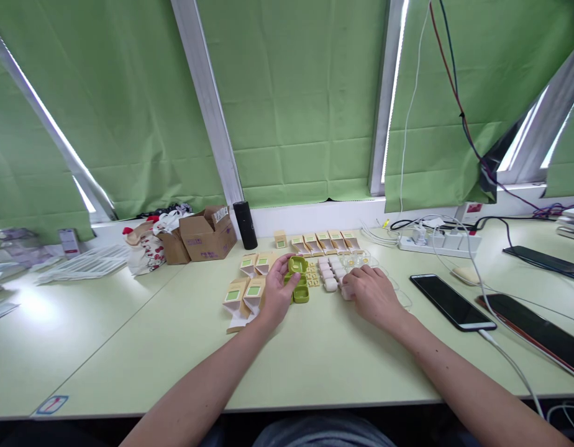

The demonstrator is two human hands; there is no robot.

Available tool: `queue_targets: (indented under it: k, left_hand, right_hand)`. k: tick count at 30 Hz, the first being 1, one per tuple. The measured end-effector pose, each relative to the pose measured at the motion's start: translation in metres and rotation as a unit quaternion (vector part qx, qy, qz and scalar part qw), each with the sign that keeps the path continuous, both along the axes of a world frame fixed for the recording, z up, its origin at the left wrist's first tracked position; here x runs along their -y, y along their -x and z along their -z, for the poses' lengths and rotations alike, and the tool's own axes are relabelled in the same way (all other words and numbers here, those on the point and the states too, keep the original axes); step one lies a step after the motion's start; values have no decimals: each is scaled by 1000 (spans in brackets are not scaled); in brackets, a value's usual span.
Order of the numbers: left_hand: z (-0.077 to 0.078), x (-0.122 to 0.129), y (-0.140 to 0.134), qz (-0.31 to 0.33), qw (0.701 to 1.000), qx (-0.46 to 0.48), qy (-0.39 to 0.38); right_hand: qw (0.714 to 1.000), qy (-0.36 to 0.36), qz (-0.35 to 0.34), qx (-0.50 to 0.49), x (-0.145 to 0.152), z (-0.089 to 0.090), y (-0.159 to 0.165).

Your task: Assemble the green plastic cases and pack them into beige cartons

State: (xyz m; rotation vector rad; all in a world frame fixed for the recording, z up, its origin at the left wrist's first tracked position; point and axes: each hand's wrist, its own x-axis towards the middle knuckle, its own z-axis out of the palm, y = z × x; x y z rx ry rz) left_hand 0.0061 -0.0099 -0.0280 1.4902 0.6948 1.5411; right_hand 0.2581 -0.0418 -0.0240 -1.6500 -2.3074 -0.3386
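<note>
My left hand point(281, 285) is closed on a small green square case point(297, 265), its hollow side facing up. Below it on the table lie more green cases point(301, 294). Over to the right, my right hand point(368, 287) reaches down with bent fingers to a small white rounded block point(347, 292), touching or gripping it. Rows of similar white blocks point(330, 284) stand just left of that hand. Small yellow pieces point(313, 275) lie in rows between the green cases and the white blocks. Clear plastic pieces point(361, 261) sit behind my right hand.
Folded card boxes with green labels point(253, 290) lie left of my left hand; more open boxes point(324, 242) line the back. A black bottle point(245, 225) and a cardboard box point(209, 234) stand back left. At right are a phone point(450, 301), a power strip point(438, 242) and cables.
</note>
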Motion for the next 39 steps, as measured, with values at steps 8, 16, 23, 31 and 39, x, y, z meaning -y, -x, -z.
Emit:
queue_targets:
  k: [8,16,23,31,39]
  left_hand:
    - [-4,4,0,0,1000,-14,1]
    - [-5,7,-2,-5,999,-42,-7]
    - [-8,10,-4,-14,998,-55,-28]
    - [-5,9,-5,-37,996,-85,-1]
    - [-6,17,-9,-67,988,-137,-11]
  right_hand:
    - [998,-6,-8,-68,-2,3,-6]
    - [975,-26,-62,-213,1,-30,17]
    - [900,-9,-205,-386,-22,-22,60]
    - [830,-34,-216,-513,-28,2,77]
    - [818,-84,-224,-523,-25,14,79]
